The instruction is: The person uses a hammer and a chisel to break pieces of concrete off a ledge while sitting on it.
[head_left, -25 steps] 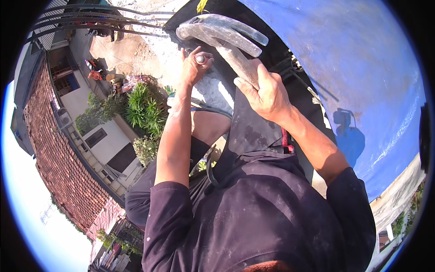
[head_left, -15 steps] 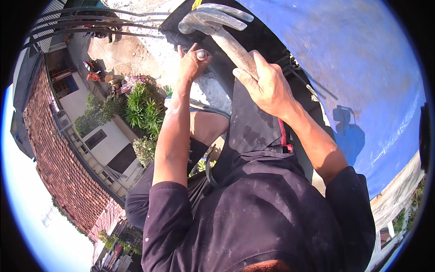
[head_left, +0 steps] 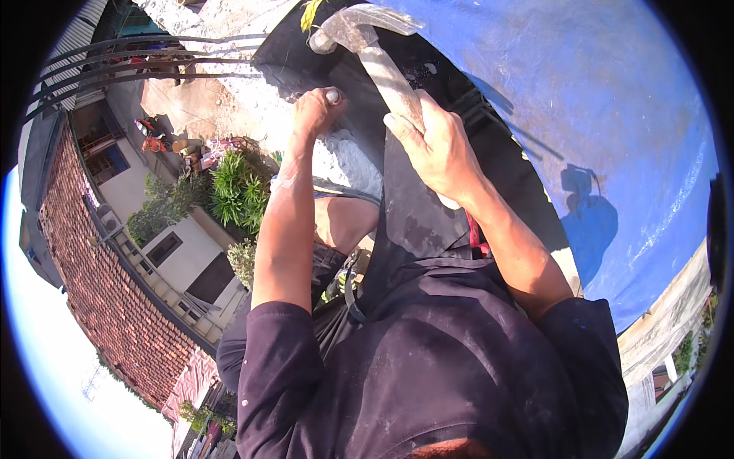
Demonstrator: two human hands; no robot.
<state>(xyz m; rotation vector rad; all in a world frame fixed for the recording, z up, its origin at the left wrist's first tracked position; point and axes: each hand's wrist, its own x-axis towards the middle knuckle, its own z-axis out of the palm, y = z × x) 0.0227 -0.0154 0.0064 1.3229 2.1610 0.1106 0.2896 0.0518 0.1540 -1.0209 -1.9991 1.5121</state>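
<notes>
My right hand [head_left: 440,149] is wrapped round the worn wooden handle of a claw hammer [head_left: 391,86]. The hammer's grey metal head is raised at the top, its claw pointing right and its round face to the left. Just below that face, my left hand [head_left: 312,115] is closed round a chisel [head_left: 333,97]. Only the chisel's round grey end shows above the fist; the rest is hidden. Beneath the left hand lies a rough whitish concrete ledge [head_left: 348,157]. Hammer and chisel are apart.
A blue sheet [head_left: 612,92] bulges along the right, bearing my shadow. Dark cables [head_left: 153,57] cross the upper left. Far below on the left are a yard, a red motorbike [head_left: 153,138], green plants [head_left: 237,187] and a tiled roof [head_left: 115,306]. My bent leg [head_left: 344,218] rests beside the ledge.
The left hand's fingers, partly stretched before, have curled in round the chisel. The hammer has shifted slightly, staying raised. The whole view has moved a little.
</notes>
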